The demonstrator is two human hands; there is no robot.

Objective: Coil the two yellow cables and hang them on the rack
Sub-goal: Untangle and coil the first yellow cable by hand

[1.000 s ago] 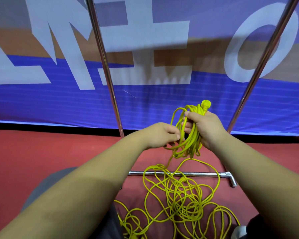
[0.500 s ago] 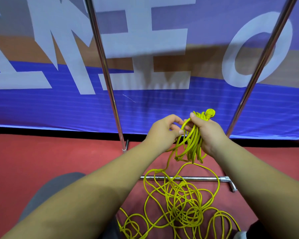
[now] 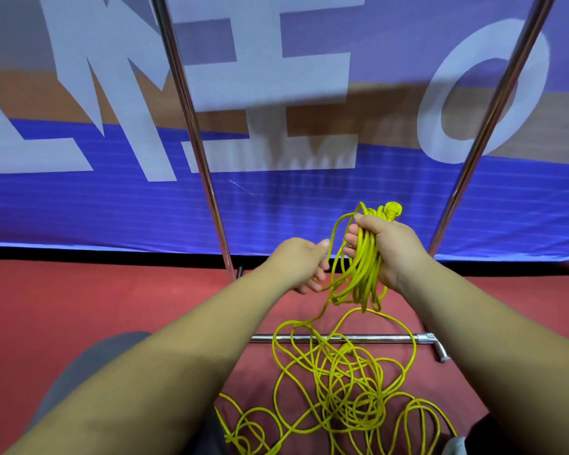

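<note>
My right hand (image 3: 388, 247) grips a bundle of yellow cable loops (image 3: 363, 274), held upright, with a yellow plug (image 3: 392, 210) sticking out above the fist. Just to its left, my left hand (image 3: 296, 264) pinches a single strand of the same cable. That strand runs down to a loose tangle of yellow cable (image 3: 335, 389) on the red floor. Whether the tangle is one cable or two cannot be told. The metal rack has two slanted poles (image 3: 191, 126) and a low crossbar (image 3: 375, 338) lying under the tangle's far edge.
A blue banner with large white letters (image 3: 309, 198) stands right behind the rack. A red floor (image 3: 79, 307) spreads to both sides. The right rack pole (image 3: 483, 133) rises beside my right hand. My grey-clad knee (image 3: 89, 366) shows at lower left.
My left hand has moved a little left and down, away from the bundle, drawing a strand out. The bundle in my right hand has gained a loop and stays in place.
</note>
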